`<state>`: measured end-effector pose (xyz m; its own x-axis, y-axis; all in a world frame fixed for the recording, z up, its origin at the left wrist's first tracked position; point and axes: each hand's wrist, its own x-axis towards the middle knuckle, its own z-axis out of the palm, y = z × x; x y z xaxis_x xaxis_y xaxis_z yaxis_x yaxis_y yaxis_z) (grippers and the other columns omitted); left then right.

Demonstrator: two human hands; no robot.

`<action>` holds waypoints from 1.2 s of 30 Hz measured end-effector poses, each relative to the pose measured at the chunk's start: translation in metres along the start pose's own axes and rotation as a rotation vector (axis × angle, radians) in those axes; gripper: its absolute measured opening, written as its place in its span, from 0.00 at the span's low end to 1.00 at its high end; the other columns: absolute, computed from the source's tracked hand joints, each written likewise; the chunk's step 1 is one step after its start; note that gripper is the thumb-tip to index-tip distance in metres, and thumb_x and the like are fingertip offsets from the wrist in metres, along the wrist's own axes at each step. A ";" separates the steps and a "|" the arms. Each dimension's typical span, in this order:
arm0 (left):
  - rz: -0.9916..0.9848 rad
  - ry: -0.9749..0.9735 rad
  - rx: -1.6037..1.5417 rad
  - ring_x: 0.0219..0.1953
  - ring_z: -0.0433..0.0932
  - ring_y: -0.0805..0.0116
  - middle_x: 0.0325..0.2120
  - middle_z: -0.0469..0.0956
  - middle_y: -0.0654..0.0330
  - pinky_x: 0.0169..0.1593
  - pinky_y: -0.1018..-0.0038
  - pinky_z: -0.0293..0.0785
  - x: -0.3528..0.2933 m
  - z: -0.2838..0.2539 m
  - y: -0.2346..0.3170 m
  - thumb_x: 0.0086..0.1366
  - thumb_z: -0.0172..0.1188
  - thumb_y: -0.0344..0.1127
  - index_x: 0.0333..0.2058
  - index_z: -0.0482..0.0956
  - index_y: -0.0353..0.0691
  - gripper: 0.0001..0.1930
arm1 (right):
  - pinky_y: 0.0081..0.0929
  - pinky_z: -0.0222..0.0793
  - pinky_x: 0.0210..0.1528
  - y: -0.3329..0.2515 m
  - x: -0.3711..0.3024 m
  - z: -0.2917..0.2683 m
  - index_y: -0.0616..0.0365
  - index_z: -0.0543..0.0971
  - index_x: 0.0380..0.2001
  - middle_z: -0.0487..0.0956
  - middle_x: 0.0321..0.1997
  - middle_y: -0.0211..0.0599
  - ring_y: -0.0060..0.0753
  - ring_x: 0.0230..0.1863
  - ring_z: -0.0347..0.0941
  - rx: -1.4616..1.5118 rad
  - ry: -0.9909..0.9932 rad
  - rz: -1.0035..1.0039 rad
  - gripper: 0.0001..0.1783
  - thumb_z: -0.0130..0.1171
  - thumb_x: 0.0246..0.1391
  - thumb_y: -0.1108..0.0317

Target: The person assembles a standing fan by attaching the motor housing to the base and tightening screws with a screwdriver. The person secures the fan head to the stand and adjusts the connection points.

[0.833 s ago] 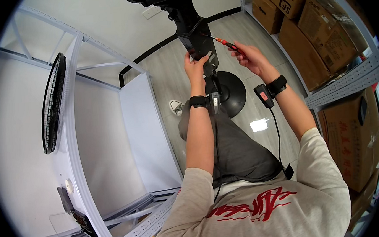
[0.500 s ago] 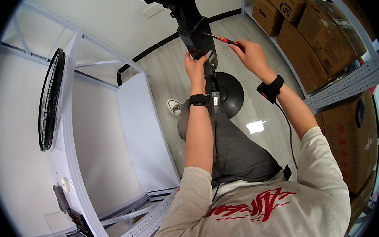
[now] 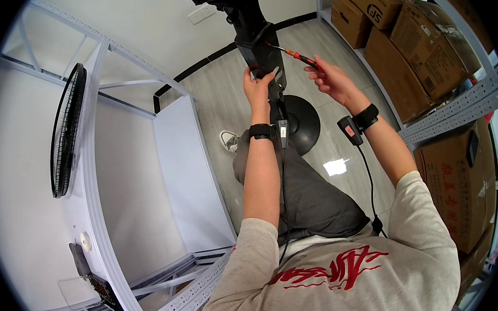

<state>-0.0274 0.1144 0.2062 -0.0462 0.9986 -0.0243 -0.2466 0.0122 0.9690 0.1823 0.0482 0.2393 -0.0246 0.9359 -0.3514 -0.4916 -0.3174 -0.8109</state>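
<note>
A black fan stand (image 3: 261, 51) rises in front of me, its blocky column above a round black base (image 3: 307, 120) on the floor. My left hand (image 3: 259, 91) is closed around the column's lower part, thumb across the near face. In my right hand (image 3: 336, 82) is a screwdriver (image 3: 300, 56) with a red and black handle, held by thumb and fingers at its rear end. The screwdriver's shaft points left, and its tip meets the column's right side above my left hand. Whether a screw sits there is too small to tell.
On the white shelf at left stands a round black fan grille (image 3: 68, 132), with a white round knob (image 3: 85, 241) nearer me. Cardboard boxes (image 3: 400, 66) fill the metal rack at right. A wall socket (image 3: 201, 14) is behind the stand. Cables hang from both wrist straps.
My right hand has rolled about the screwdriver, turning its palm and wrist device more into view. The screwdriver tip stays at the column; my left hand keeps its place.
</note>
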 end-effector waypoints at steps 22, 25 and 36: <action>0.009 0.007 0.014 0.24 0.70 0.82 0.25 0.76 0.67 0.31 0.83 0.66 0.000 0.001 -0.004 0.48 0.68 0.22 0.54 0.67 0.34 0.32 | 0.35 0.65 0.28 0.017 -0.001 -0.002 0.59 0.73 0.37 0.78 0.25 0.43 0.39 0.25 0.74 -0.999 0.383 -0.494 0.22 0.56 0.61 0.48; 0.007 0.001 0.007 0.24 0.70 0.81 0.25 0.76 0.66 0.32 0.83 0.66 0.000 0.002 -0.004 0.48 0.68 0.21 0.55 0.67 0.34 0.33 | 0.35 0.66 0.31 0.017 0.008 -0.008 0.58 0.74 0.41 0.77 0.25 0.43 0.41 0.27 0.75 -0.894 0.363 -0.543 0.19 0.55 0.62 0.52; -0.008 0.006 0.001 0.27 0.74 0.78 0.27 0.78 0.63 0.35 0.82 0.69 -0.001 0.002 -0.003 0.49 0.68 0.22 0.58 0.65 0.33 0.35 | 0.32 0.67 0.31 0.019 -0.002 0.008 0.54 0.74 0.46 0.77 0.25 0.37 0.34 0.26 0.72 -0.622 0.362 -0.457 0.16 0.56 0.62 0.57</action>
<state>-0.0250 0.1136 0.2035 -0.0505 0.9982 -0.0332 -0.2461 0.0198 0.9691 0.1661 0.0416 0.2285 0.3919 0.9195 0.0309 0.1847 -0.0458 -0.9817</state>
